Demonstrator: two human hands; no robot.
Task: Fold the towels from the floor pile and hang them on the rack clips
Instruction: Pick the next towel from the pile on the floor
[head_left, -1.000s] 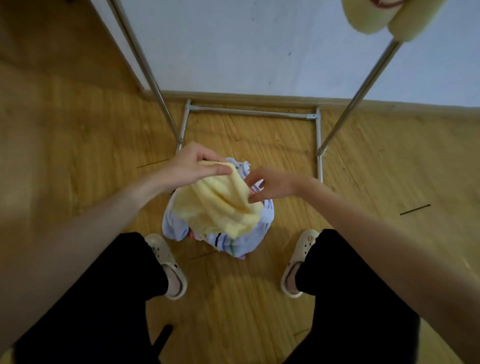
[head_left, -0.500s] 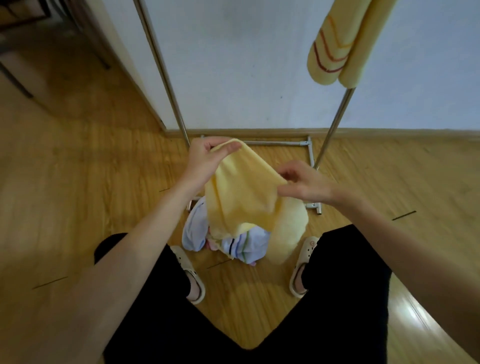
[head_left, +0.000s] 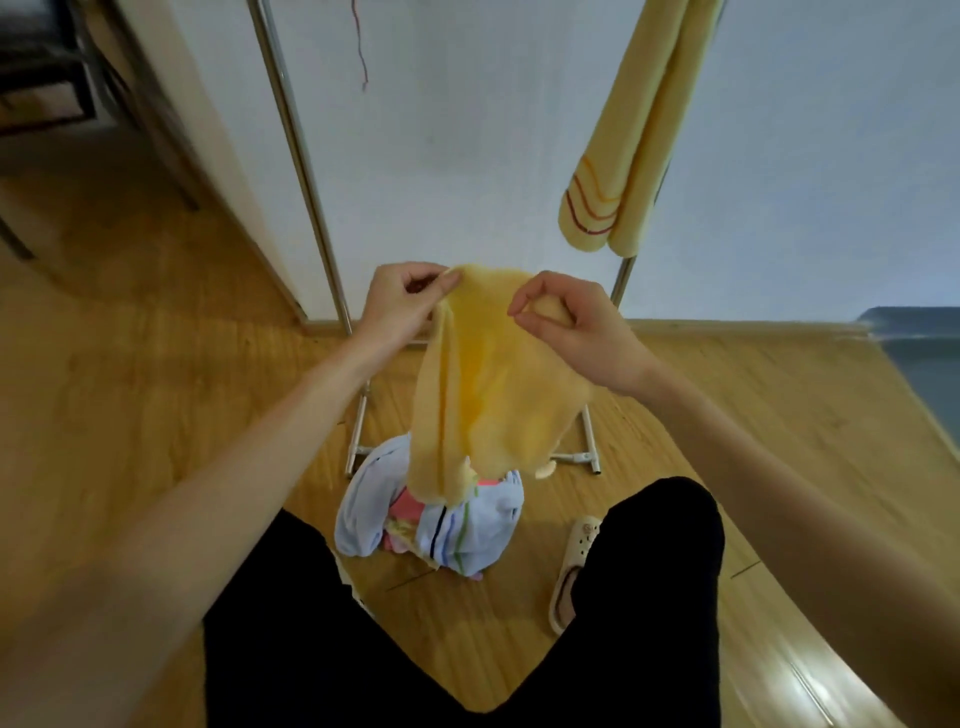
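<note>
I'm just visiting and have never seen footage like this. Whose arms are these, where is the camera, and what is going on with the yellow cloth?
No machine here: a person wears a camera on the head, looking down at their own arms. The left hand and right hand each pinch the top edge of a yellow towel, holding it up. Below, on the wooden floor, lies a pile of towels. Behind stands a metal rack with another yellow towel already hanging.

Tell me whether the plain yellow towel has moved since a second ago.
Yes. The plain yellow towel, pinched by the left hand and right hand, has risen off the floor pile and now hangs above it.
</note>
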